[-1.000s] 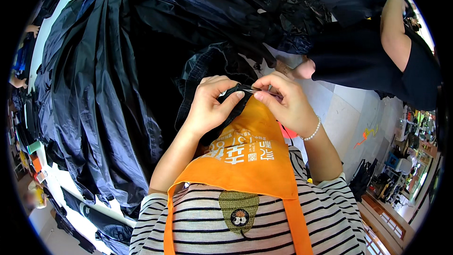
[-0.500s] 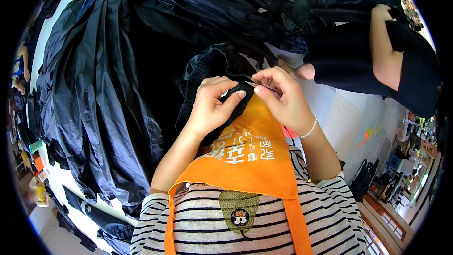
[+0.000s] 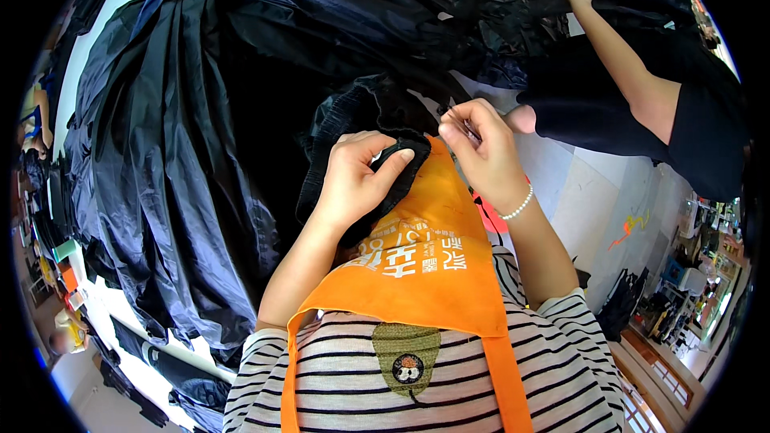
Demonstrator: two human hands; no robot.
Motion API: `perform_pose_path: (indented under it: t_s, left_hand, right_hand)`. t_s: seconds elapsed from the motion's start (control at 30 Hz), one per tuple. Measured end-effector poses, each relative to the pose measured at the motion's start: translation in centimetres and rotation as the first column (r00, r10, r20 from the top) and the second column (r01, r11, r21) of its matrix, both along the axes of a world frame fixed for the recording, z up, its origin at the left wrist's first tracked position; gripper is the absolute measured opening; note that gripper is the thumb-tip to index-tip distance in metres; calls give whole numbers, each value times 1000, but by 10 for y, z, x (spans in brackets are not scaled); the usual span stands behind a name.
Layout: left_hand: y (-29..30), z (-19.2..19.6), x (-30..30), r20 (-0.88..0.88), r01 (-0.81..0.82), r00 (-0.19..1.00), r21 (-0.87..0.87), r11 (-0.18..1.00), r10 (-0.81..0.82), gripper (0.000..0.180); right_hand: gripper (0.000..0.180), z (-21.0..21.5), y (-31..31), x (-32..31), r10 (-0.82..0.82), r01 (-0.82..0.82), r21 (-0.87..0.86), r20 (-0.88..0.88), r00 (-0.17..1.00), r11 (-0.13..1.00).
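Observation:
My left hand (image 3: 357,174) pinches the gathered edge of a black garment (image 3: 345,116) between thumb and fingers, at the middle of the view. The garment's rim looks ruffled, like an elastic band. Just to the right and a little apart from that edge, my right hand (image 3: 485,148) is closed on a small slim metal tool (image 3: 468,130), mostly hidden by the fingers; it looks like thread snips or tweezers, I cannot tell which. A pearl-like bracelet circles the right wrist. Below both hands hangs my orange apron (image 3: 409,273).
A large heap of shiny black cloth (image 3: 160,160) covers the left and far side. At the right, a person in black (image 3: 634,112) stretches an arm over more dark fabric. Light floor tiles (image 3: 597,192) show there, with a hanging dark bundle (image 3: 622,305) and cluttered shelves (image 3: 694,273) beyond.
My right hand has drawn back from the fabric edge, slightly up and right, with the tool tip no longer at the cloth. The other person's arm has reached out farther.

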State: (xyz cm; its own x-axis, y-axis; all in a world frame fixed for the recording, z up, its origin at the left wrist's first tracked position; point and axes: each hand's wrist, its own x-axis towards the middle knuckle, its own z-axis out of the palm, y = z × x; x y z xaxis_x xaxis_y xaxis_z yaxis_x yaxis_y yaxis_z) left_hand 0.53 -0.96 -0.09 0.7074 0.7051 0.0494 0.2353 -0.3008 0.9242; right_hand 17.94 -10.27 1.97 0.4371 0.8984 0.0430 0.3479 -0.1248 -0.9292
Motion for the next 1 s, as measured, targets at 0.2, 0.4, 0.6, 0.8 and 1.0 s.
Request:
perform_pose_path:
  t_s: [0.2, 0.4, 0.6, 0.8, 1.0]
  left_hand:
    - [-2, 0, 4, -19, 63, 998, 122, 990, -61, 13]
    - [-2, -5, 5, 26, 47, 998, 187, 981, -53, 18]
    - [0, 5, 1, -44, 39, 998, 123, 992, -34, 18]
    - [0, 2, 3, -47, 11, 999, 159, 987, -3, 19]
    - [1, -6, 5, -3, -9, 1000, 163, 987, 10, 23]
  right_hand:
    - [27, 6, -7, -5, 149, -149, -36, -13, 989, 988]
    - [12, -10, 4, -21, 92, -99, 31, 173, 981, 995]
    - [21, 8, -6, -6, 27, -19, -48, 177, 984, 999]
    - [22, 16, -26, 1, 183, -156, -166, 165, 969, 974]
    - [20, 2, -16, -11, 162, -146, -113, 146, 976, 983]
